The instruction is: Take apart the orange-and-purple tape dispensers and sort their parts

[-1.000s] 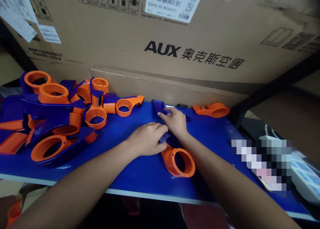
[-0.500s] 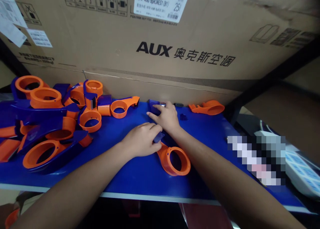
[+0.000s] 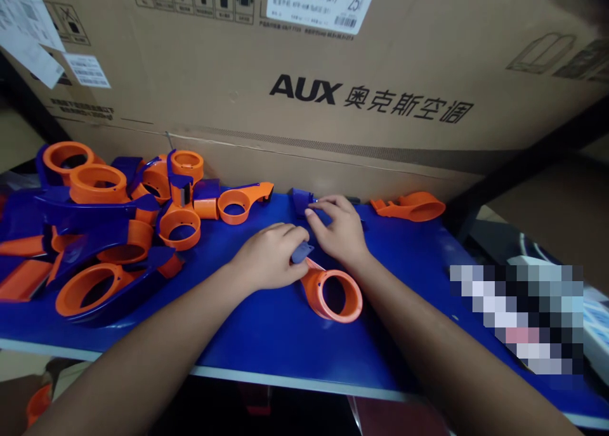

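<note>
My left hand (image 3: pixel 273 255) is closed around the narrow end of an orange tape dispenser (image 3: pixel 358 296). Its round ring rests over the blue tabletop, pointing toward me. A grey-blue plastic piece (image 3: pixel 301 252) sticks out between the thumb and fingers of that hand. Farther back, my right hand (image 3: pixel 340 230) has thumb and forefinger drawn close together beside a blue plastic part (image 3: pixel 301 201). Something small and shiny shows at those fingertips, too small to name. Part of a small dark blue piece (image 3: pixel 364 224) peeks out behind the right hand.
Orange and blue tape dispensers (image 3: pixel 99 185) lie heaped on the left of the blue table (image 3: pixel 266 334). An orange dispenser part (image 3: pixel 413 207) lies at the back right. A large cardboard box (image 3: pixel 214 87) stands behind. A white power strip (image 3: pixel 597 341) is at the right edge.
My right hand has shifted slightly off the blue part, its thumb and forefinger now closer together. The left hand still grips the dispenser. The whole view has shifted a little.
</note>
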A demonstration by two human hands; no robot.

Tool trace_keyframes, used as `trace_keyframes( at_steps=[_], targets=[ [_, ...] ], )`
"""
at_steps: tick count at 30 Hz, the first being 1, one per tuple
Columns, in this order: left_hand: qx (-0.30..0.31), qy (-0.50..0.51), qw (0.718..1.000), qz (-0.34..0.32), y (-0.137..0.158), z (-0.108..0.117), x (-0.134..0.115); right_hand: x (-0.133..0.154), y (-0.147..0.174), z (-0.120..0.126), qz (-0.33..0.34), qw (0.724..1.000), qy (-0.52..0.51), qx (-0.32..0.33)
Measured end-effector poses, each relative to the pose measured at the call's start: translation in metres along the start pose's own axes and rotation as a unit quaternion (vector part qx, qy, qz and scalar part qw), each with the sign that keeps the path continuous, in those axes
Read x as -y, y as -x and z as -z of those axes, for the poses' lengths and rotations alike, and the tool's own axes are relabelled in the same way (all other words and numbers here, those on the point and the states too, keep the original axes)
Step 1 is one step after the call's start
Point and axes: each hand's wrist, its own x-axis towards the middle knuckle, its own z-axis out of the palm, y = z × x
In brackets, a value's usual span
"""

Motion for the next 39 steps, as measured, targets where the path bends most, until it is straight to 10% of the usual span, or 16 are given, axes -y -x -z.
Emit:
trace_keyframes(
  at_steps=[4,8,20,39],
  targets=[
    [-0.085,0.004,0.996,-0.004,-0.002,0.004,0.014,0.006,0.011,0.025,-0.188,0.918,-0.277,0.211],
    [-0.146,0.020,0.989,-0.010,-0.002,0.000,0.021,0.016,0.024,0.048,-0.200,0.807,-0.414,0.370],
    [-0.113,0.115,0.986,-0.052,-0.001,-0.023,0.007,0.028,0.041,0.035,-0.297,0.680,-0.570,0.353],
    [-0.108,0.283,0.948,0.099,0.003,-0.015,-0.006,0.025,0.043,0.027,-0.265,0.766,-0.540,0.226]
  ],
)
